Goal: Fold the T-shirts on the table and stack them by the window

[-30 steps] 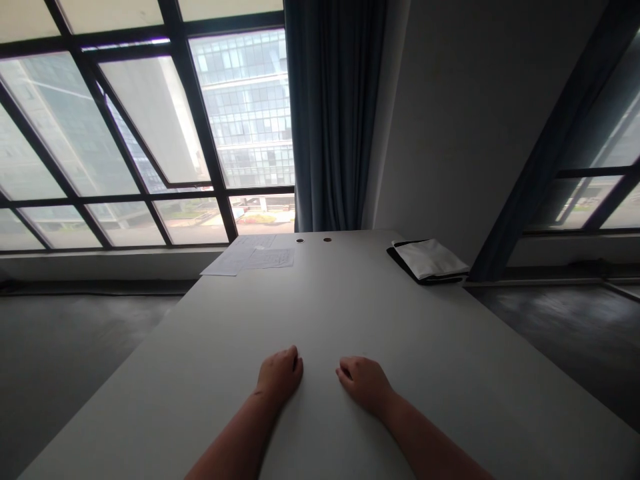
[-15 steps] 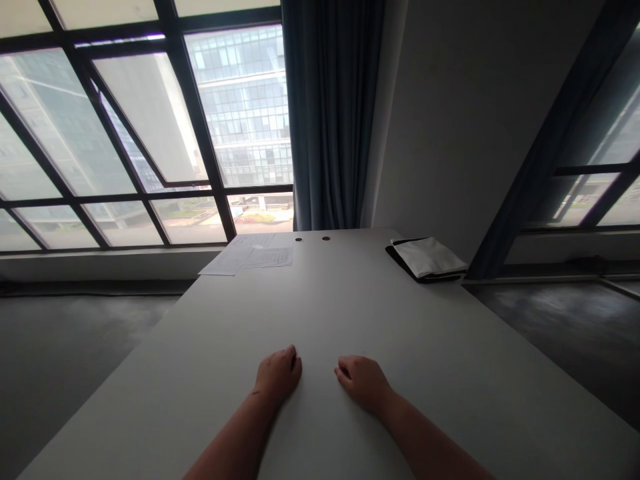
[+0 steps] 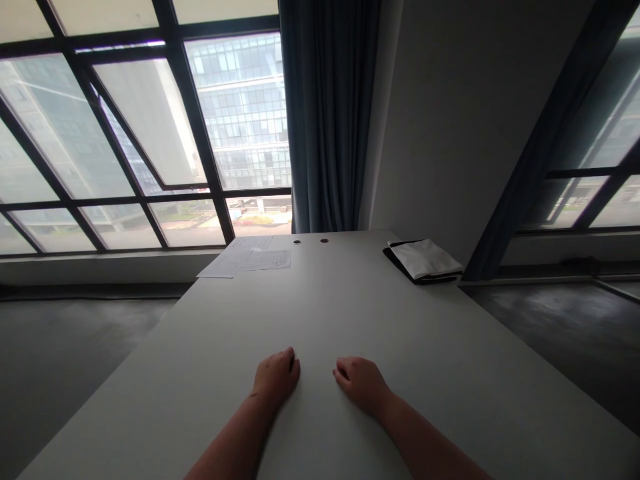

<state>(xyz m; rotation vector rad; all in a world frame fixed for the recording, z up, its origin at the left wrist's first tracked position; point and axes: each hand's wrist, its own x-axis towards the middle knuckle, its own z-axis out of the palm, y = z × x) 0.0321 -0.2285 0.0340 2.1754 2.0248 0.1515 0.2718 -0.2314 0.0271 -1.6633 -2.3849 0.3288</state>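
Note:
My left hand (image 3: 277, 377) rests on the white table (image 3: 325, 313), knuckles up, fingers curled under into a loose fist. My right hand (image 3: 361, 384) lies a short way to its right, also palm down with the fingers curled in. Nothing shows in either hand. Both forearms reach in from the bottom edge. The two hands do not touch each other.
Printed paper sheets (image 3: 247, 256) lie at the table's far left corner. A white cloth on a flat black item (image 3: 421, 261) sits at the far right corner. Two cable holes (image 3: 311, 241) are at the far edge. Beyond are windows, a dark curtain (image 3: 327, 113) and a wall.
The hands stay still on the table. The view has shifted very slightly to the right.

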